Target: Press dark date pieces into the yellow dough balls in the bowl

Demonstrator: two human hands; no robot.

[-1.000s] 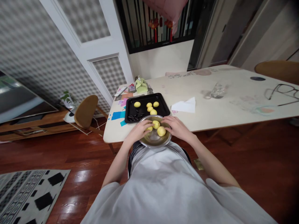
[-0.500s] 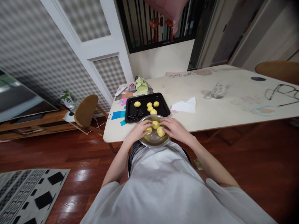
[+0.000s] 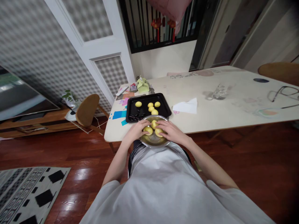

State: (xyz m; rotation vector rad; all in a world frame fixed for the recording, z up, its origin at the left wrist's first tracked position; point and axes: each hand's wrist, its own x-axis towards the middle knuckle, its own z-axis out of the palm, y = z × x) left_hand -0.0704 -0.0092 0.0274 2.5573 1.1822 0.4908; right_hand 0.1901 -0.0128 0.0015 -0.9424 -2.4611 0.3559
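A metal bowl (image 3: 155,142) sits at the table's near edge, close against my body, with three yellow lemons inside. My left hand (image 3: 138,129) reaches over its left rim, fingers curled round the left lemon (image 3: 148,131). From the other side, my right hand (image 3: 170,130) has its thumb and fingers around the right lemon (image 3: 158,132). Its fingertips also touch the far lemon (image 3: 154,123). Just behind the bowl lies a black tray (image 3: 165,107) holding several more lemons, such as one at its left (image 3: 138,104), and small dark pieces (image 3: 136,117) I cannot identify.
White paper (image 3: 187,106) lies right of the tray on the table (image 3: 201,119). Farther right are a clear glass (image 3: 220,92) and eyeglasses (image 3: 286,91). A green box (image 3: 143,85) and a white remote-like object (image 3: 122,91) lie behind the tray. A wooden chair (image 3: 87,110) stands left.
Both hands have shifted slightly within the bowl. The right lemon has moved a little left, nearer the left one, and the right hand's fingers have moved inward over the lemons.
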